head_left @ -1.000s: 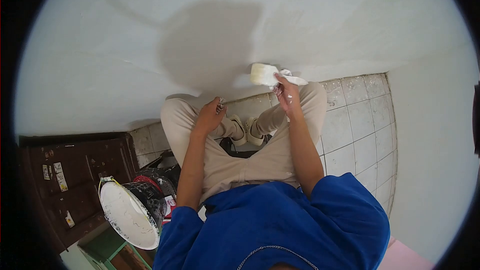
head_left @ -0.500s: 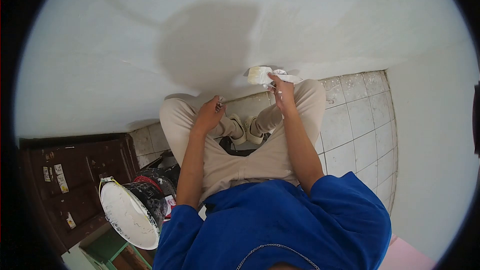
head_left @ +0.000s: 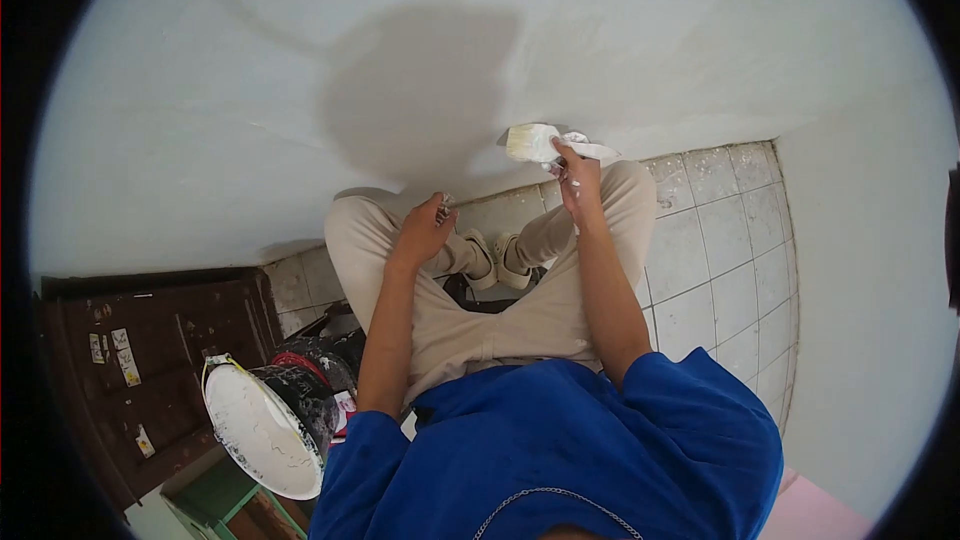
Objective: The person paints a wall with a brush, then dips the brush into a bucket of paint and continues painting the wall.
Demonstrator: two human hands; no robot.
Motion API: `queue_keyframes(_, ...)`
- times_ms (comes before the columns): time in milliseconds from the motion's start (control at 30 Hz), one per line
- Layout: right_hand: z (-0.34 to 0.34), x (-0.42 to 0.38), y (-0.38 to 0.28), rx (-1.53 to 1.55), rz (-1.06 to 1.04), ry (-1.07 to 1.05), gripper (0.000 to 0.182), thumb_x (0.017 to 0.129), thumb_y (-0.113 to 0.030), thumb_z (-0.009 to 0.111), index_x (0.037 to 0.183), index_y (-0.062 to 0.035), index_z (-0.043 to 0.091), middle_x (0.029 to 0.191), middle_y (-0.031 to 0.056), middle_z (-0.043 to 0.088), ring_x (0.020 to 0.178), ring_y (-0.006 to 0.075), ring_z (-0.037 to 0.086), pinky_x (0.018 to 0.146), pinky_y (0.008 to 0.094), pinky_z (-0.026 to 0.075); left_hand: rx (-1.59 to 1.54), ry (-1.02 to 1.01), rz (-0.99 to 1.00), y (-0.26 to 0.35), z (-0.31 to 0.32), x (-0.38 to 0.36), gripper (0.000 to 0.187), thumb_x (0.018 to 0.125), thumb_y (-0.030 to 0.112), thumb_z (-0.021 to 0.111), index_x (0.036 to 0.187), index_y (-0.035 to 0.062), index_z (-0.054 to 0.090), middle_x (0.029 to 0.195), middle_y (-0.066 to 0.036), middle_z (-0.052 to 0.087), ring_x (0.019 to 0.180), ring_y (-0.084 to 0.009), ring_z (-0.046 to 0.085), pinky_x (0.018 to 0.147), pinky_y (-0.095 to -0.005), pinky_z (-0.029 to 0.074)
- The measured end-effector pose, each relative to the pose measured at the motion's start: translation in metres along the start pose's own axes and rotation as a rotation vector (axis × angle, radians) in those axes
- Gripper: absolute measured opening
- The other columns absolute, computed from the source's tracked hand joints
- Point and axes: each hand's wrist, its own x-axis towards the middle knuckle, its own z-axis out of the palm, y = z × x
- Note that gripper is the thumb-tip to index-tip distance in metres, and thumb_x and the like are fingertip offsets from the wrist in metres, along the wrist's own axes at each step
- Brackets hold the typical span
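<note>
My right hand (head_left: 580, 178), flecked with white paint, is closed around a wide paintbrush (head_left: 535, 143). The brush's cream bristles point left, right by the pale wall (head_left: 640, 50), and its white handle sticks out to the right of my fingers. Over my left knee rests my left hand (head_left: 425, 232) with its fingers curled in. Whitish smears show at those fingertips; I cannot tell whether anything is held there. To the left stands a black, paint-splashed bucket (head_left: 318, 380), its round top (head_left: 262, 430) covered in white paint.
A dark brown door (head_left: 160, 360) with stickers is at the left, with a green wooden shelf (head_left: 235, 505) below it. Grey-white floor tiles (head_left: 690, 260) run along the wall to the right corner. My shoes (head_left: 497, 260) are on the floor between my knees.
My right hand and the paintbrush have shifted slightly right and up along the wall. My left hand has stayed nearly in place.
</note>
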Motion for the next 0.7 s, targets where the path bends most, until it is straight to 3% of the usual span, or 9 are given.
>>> queue_keyframes(67,-0.005,-0.005,-0.004,0.112,0.016,-0.062,0.023,0.084,-0.008,0.072,0.102,-0.0038,0.059,0.093,0.0058,0.065,0.079,0.0154,0.064,0.059,0.0272,0.053,-0.035,0.036,0.027,-0.001,0.003,0.0,0.027,0.091,0.022,0.062,0.098,-0.0026,0.054,0.082,-0.022,0.065,0.077,-0.0393,0.063,0.069,-0.0447,0.048)
queue_keyframes(167,-0.01,-0.003,0.002,-0.025,0.014,0.014,0.022,0.084,-0.008,0.073,0.101,-0.0043,0.059,0.092,0.0059,0.066,0.078,0.0153,0.065,0.059,0.0273,0.053,0.046,-0.008,0.001,-0.008,0.006,0.004,0.032,0.092,0.022,0.062,0.111,-0.0028,0.053,0.088,-0.021,0.067,0.082,-0.035,0.064,0.074,-0.0413,0.049)
queue_keyframes(700,-0.009,0.006,0.005,0.054,0.021,0.011,0.023,0.084,-0.007,0.072,0.102,-0.0032,0.058,0.096,0.0069,0.065,0.081,0.0164,0.065,0.057,0.0268,0.052,0.004,-0.026,-0.008,-0.001,0.002,0.005,0.031,0.093,0.024,0.061,0.108,-0.0026,0.053,0.088,-0.021,0.067,0.081,-0.0355,0.064,0.074,-0.0414,0.048)
